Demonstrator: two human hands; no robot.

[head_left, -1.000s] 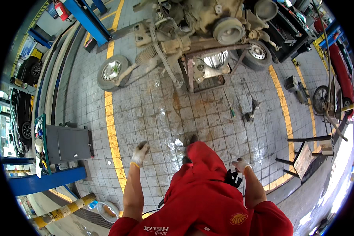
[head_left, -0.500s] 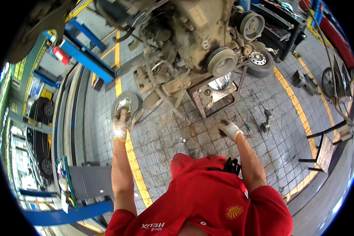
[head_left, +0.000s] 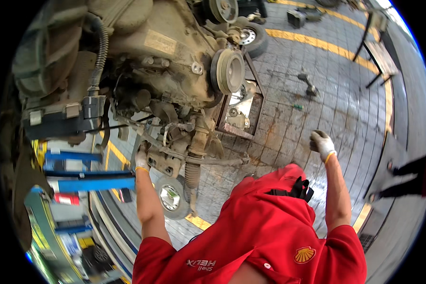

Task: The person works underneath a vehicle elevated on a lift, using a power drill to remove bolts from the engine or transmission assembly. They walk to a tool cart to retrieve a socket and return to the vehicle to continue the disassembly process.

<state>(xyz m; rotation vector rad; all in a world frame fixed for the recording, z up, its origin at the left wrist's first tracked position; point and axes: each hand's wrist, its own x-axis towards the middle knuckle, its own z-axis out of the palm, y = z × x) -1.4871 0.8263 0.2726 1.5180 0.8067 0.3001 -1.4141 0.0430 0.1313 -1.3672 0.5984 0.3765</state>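
Observation:
My left hand [head_left: 142, 156], in a white glove with a darkened palm, is raised at the left beside a dirty metal bracket [head_left: 163, 162] under the engine. Its fingers blend into the dark parts, and I cannot tell whether they touch or grip anything. Above it hangs a large, grimy engine [head_left: 175, 57] with a ribbed pulley [head_left: 231, 71]. A shaft with a ribbed rubber boot [head_left: 192, 174] hangs below the bracket. My right hand [head_left: 322, 144], gloved too, is out over the tiled floor at the right. Its fingers are curled in, with nothing visible in them.
A rectangular metal frame [head_left: 236, 130] surrounds metal parts below the engine. Wheels lie at the left [head_left: 171, 198] and far side [head_left: 254, 39]. A cordless power tool [head_left: 309, 85] and small green item [head_left: 298, 107] are on the floor. A bench [head_left: 382, 57] and another person's legs [head_left: 409, 176] are right.
My view has swung and moved nearer the engine, which now fills the upper left. My left hand has gone from above the wheel to beside the bracket. My right hand has moved outward.

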